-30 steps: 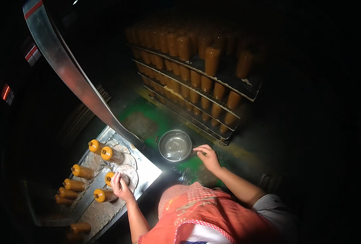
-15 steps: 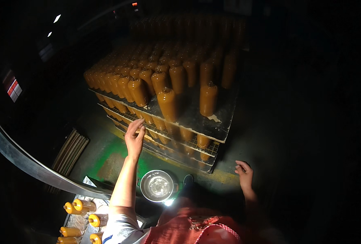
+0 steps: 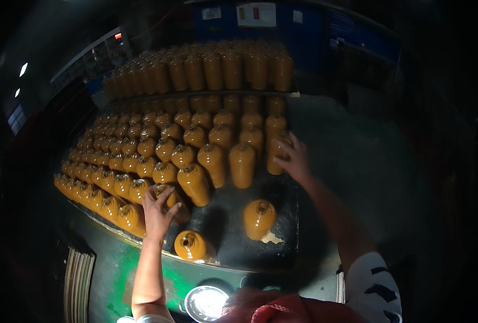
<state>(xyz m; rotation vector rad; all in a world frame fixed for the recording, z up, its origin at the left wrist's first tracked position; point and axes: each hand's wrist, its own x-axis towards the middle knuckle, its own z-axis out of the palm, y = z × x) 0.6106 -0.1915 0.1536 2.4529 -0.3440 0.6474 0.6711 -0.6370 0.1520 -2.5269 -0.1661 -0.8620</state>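
Observation:
Glossy amber-brown bottles with narrow necks stand upright in close rows on a dark board [image 3: 231,237]. My left hand [image 3: 157,212] is curled over the shoulder of a bottle [image 3: 180,211] at the near edge of the rows, thumb on one side and fingers on the other. My right hand [image 3: 297,159] reaches to the bottle [image 3: 275,156] at the right end of a row, its fingers apart against that bottle's right side. Two bottles stand apart from the rows: one [image 3: 259,218] at the near right, another [image 3: 189,245] by the board's front edge.
Behind the rows stands a further stack of similar bottles [image 3: 212,72]. A metal pot [image 3: 205,302] is on the floor before me, brightly lit. Thin boards [image 3: 80,285] lean upright at the lower left. Blue panels [image 3: 298,37] with papers rise at the back.
My view has swung up and closer over the board. Both hands have moved from empty air to the bottles, the left at the near row and the right at the right end.

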